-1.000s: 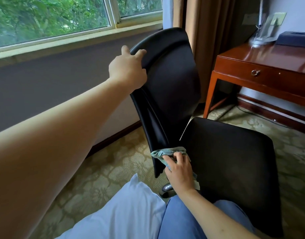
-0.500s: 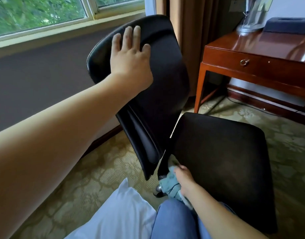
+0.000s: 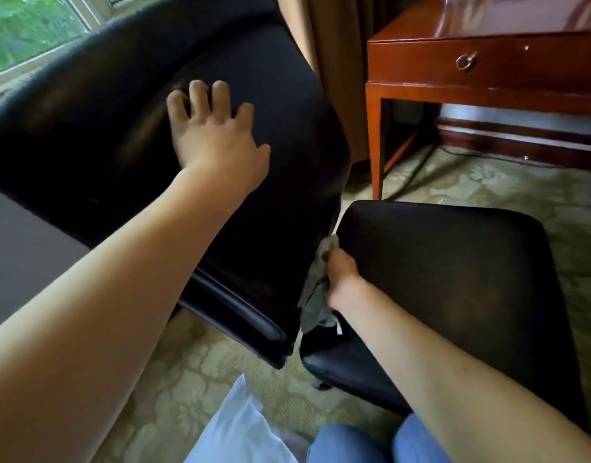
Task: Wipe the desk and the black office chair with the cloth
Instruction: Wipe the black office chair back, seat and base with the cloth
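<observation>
The black office chair (image 3: 454,279) fills the middle of the view, its backrest on the left and its seat on the right. My left hand (image 3: 217,138) lies flat on the backrest with the fingers spread and nothing in it. My right hand (image 3: 340,279) is down in the gap between backrest and seat, closed on the grey-green cloth (image 3: 315,295), which hangs below the fist against the seat's rear edge. The reddish wooden desk (image 3: 421,68) stands at the upper right, with a ring-pull drawer.
A window and grey wall (image 3: 23,235) run along the left behind the backrest. Brown curtains (image 3: 334,38) hang between chair and desk. A cable (image 3: 417,165) trails on the patterned carpet under the desk. My knees and a white shirt hem are at the bottom.
The backrest has swung towards me and my left hand went from gripping its top edge to lying flat on it. My right hand slid the cloth from the backrest's foot into the gap.
</observation>
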A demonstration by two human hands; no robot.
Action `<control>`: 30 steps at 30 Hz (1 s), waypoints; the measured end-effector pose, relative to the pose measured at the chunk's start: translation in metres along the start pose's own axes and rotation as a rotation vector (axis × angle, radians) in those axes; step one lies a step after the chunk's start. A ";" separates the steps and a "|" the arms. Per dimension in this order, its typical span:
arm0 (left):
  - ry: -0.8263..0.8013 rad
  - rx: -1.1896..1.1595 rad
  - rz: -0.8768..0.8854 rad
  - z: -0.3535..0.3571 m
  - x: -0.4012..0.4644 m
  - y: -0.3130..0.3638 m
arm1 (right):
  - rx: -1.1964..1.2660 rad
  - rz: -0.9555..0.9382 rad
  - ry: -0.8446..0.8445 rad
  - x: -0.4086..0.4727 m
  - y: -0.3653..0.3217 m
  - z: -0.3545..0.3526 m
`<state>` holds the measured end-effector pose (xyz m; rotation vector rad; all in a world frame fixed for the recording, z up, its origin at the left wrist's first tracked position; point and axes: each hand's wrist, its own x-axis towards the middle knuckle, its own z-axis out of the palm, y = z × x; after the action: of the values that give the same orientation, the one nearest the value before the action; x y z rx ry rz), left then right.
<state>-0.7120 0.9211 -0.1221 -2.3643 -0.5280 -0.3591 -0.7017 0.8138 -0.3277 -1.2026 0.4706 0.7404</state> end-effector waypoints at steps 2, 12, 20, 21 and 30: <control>0.002 -0.021 -0.019 -0.002 0.006 0.001 | 0.054 -0.149 -0.012 0.006 -0.021 0.002; 0.051 -0.026 -0.038 0.004 -0.001 -0.003 | -0.132 -0.046 -0.051 -0.032 0.075 -0.005; 0.028 -0.079 -0.011 0.000 -0.009 -0.002 | -0.129 -0.126 -0.158 -0.052 0.038 -0.010; 0.026 -0.083 -0.009 0.000 -0.010 -0.002 | -0.163 -0.237 -0.166 -0.051 0.031 -0.007; -0.018 -0.232 0.206 0.005 -0.001 0.058 | -0.096 -0.103 -0.103 -0.028 0.099 -0.012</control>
<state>-0.6855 0.8845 -0.1585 -2.6192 -0.2578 -0.3185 -0.7921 0.8121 -0.3775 -1.2620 0.2881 0.7388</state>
